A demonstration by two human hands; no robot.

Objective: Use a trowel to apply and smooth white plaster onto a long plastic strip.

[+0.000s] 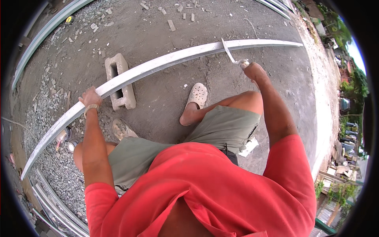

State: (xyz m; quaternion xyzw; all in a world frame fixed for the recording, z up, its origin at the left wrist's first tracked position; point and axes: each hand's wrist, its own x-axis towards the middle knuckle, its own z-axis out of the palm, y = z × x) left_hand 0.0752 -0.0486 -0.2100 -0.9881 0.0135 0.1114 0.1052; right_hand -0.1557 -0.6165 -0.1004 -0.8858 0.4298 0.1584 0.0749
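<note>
A long white metal beam point(169, 59) crosses in front of me, curved by the lens, and rests over a grey hollow concrete block point(128, 96). My left hand point(90, 97) is closed over the beam just left of the block; a watch or bracelet circles that wrist. In my right hand point(254, 72) is the handle of a slim, white-coated tool, apparently a small paint roller point(229, 52). Its narrow head lies across the beam on the right. Fresh-looking white coating covers much of the beam's top.
Paint cans point(72, 146) stand on gravel point(65, 170) at my left, beside a brush-like tool. More metal beams point(51, 33) lie at the far left and lower left point(59, 209). A yellow tape measure point(69, 19) and rubble lie farther off. My clogs point(198, 94) are close behind the beam.
</note>
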